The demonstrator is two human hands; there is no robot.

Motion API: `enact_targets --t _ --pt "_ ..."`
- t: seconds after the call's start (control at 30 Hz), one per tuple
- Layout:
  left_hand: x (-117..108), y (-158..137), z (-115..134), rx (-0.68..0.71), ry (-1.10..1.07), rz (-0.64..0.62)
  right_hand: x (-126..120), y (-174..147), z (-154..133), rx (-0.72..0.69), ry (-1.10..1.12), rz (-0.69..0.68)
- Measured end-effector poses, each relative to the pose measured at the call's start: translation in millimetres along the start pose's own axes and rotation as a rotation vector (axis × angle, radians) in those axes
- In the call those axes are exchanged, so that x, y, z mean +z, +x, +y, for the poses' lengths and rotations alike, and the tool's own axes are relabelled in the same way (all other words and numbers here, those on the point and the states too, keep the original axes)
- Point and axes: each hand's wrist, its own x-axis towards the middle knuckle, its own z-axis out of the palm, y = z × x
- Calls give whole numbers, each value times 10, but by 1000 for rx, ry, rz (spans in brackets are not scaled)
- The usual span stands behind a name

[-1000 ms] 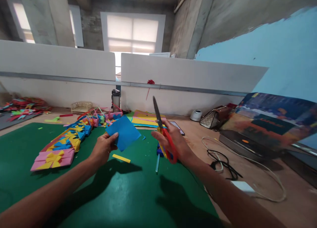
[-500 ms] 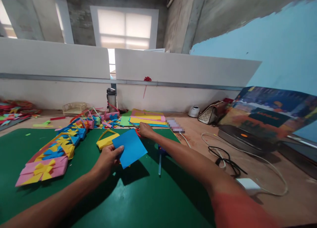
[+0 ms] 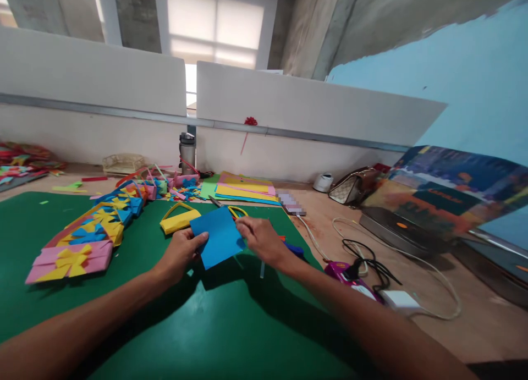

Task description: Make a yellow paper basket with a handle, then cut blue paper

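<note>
A square sheet of blue paper (image 3: 218, 237) is held up over the green cutting mat (image 3: 231, 330). My left hand (image 3: 181, 251) pinches its left edge, thumb on top. At its right edge is my right hand (image 3: 262, 238), fingers closed on the paper there; the fingertips are partly hidden. Just beyond the sheet lie scissors (image 3: 238, 210) with yellow handles, partly covered by the paper. A small yellow paper bag (image 3: 179, 220) with a handle sits past my left hand.
Finished paper bags with bows (image 3: 72, 262) line the left side. Stacked coloured sheets (image 3: 247, 190), paper scraps (image 3: 187, 193) and a steel bottle (image 3: 187, 154) stand at the back. To the right are cables (image 3: 375, 270), a purple power strip (image 3: 346, 273) and a handbag (image 3: 352, 185).
My right hand has come back from the scissors by the stacked sheets to the right edge of the blue paper. My left hand still holds the paper. The camera view has tilted down slightly.
</note>
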Motion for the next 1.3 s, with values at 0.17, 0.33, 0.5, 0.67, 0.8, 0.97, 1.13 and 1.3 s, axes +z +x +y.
enact_targets --t 0.17,0.33,0.5,0.67,0.8,0.97,1.13,1.3 --pt "45 -52 -23 27 33 -68 168 -388 -74 -27 -16 99" --pt "47 -56 -46 34 82 -54 231 -432 -88 -56 -166 104" --pt "55 -68 -49 44 70 -61 279 -468 -105 -75 -297 89" --pt "76 -97 -35 42 71 -71 269 -496 -133 -84 -392 73" --pt "87 -112 -34 35 71 -69 275 -535 -151 -112 -441 73" --pt "84 -115 -44 1 77 -63 279 -576 -171 -131 -443 67" --pt "77 -129 -35 -6 61 -65 263 -571 -180 -123 -428 51" --pt "103 -162 0 -1 64 -60 264 -572 -183 -139 -425 59"
